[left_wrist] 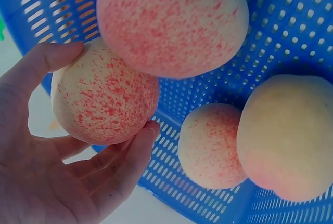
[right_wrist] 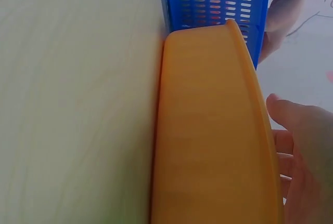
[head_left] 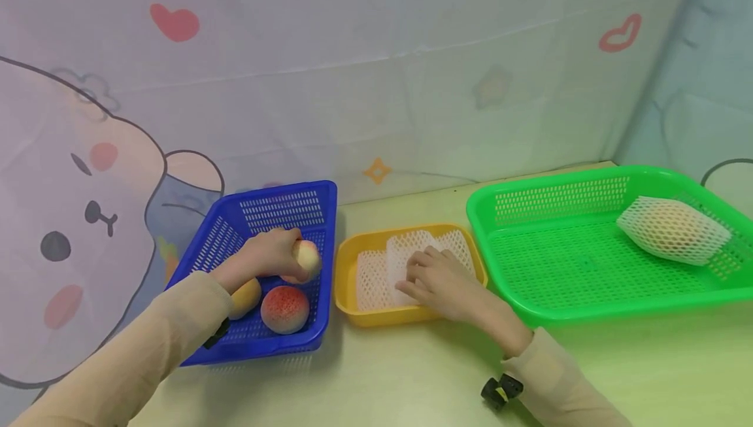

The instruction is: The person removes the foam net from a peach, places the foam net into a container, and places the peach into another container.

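My left hand (head_left: 273, 254) grips a peach (left_wrist: 106, 96) inside the blue basket (head_left: 332, 244), with thumb and fingers around its sides. In the left wrist view a larger peach (left_wrist: 171, 21) overlaps the held one, and a small speckled peach (left_wrist: 210, 146) lies beside a pale yellow one (left_wrist: 289, 135). A red-topped peach (head_left: 285, 309) shows in the basket's front part in the head view. My right hand (head_left: 444, 283) is over the yellow tray (head_left: 347, 283), fingers loosely bent at a white foam net (head_left: 402, 254). The tray's wall hides its fingertips in the right wrist view.
A large green basket (head_left: 565, 312) stands to the right of the yellow tray and holds a fruit in a foam net (head_left: 673, 231). Other foam nets (head_left: 372, 280) lie in the tray. A printed cloth (head_left: 353, 87) hangs behind the pale table (head_left: 376, 375).
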Demonstrator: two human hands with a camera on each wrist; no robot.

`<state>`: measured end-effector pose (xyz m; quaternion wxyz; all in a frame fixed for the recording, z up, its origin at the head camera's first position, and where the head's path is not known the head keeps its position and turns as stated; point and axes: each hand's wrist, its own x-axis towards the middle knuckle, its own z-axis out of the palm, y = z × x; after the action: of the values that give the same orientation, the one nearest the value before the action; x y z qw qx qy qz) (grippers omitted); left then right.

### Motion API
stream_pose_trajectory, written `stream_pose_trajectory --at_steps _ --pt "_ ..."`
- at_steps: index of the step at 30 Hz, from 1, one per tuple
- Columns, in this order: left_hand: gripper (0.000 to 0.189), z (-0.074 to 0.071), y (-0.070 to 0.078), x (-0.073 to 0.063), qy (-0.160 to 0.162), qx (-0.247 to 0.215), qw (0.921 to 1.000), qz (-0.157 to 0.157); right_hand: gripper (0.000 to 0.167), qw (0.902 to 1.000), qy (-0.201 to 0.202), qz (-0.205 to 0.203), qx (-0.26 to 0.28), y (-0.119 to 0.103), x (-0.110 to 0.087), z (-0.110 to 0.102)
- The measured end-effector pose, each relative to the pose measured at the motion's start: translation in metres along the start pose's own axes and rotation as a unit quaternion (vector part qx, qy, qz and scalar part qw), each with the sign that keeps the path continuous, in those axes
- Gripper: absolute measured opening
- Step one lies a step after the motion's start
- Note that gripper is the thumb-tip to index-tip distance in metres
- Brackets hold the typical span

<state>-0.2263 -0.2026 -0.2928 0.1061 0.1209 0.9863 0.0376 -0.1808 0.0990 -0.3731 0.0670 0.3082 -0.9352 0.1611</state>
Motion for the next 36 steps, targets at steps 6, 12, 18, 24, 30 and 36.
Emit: stream_pose_trajectory --at_steps 6,12,18,24,30,36 --pt "0.058 0.006 0.003 0.003 -0.006 0.051 0.9987 0.000 0.027 0.9999 0.014 -0.006 0.002 -0.003 -0.001 -0.006" --pt "0.066 0.007 0.006 0.006 -0.018 0.062 0.9978 -0.018 0.025 0.9997 0.021 -0.008 0.004 -0.004 -0.002 -0.009" --pt "0.060 0.011 0.004 0.008 -0.028 0.035 0.9990 -0.001 0.024 0.9996 0.026 -0.012 0.001 -0.003 -0.003 -0.009" --pt "0.050 0.010 0.000 0.006 -0.019 0.042 0.9988 0.016 0.022 0.9993 0.033 -0.018 -0.004 -0.003 -0.002 -0.009" --pt "0.049 0.003 -0.002 0.000 -0.011 0.042 0.9989 0.017 0.021 0.9992 0.033 -0.022 -0.008 -0.003 -0.002 -0.010" --pt "0.044 -0.001 -0.002 -0.008 -0.010 0.021 0.9994 0.026 0.020 0.9993 0.032 -0.019 0.004 -0.003 -0.003 -0.009"
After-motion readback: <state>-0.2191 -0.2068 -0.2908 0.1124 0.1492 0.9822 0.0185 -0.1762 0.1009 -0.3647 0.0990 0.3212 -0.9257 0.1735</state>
